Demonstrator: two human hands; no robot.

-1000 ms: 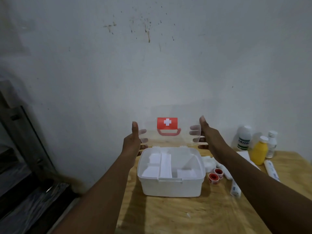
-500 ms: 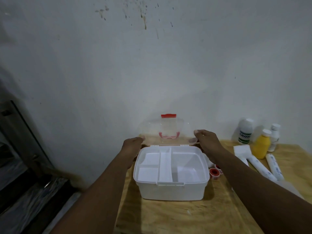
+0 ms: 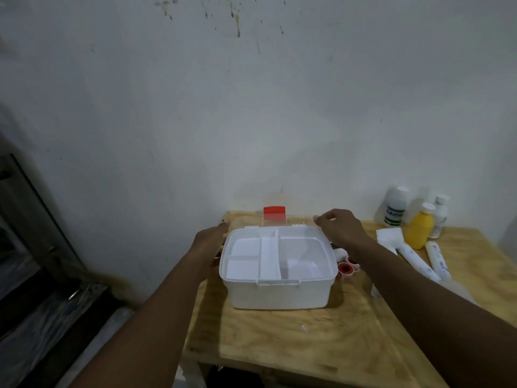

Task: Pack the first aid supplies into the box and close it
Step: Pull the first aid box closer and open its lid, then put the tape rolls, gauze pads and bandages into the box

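The white box [image 3: 277, 275] sits open, clear lid [image 3: 268, 219] laid back, left hand [image 3: 208, 242] and right hand [image 3: 340, 229] loosely spread beside it.

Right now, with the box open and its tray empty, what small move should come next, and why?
Probably release the clear lid, laid back behind the box, and send the right hand to the tape rolls just right of it: every supply still sits on the table.

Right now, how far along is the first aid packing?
Done: box open, its clear lid folded back. In hand: left hand and right hand at the lid's corners. Left: tray holds nothing; bottles, bandage rolls and tape sit outside; closing remains.
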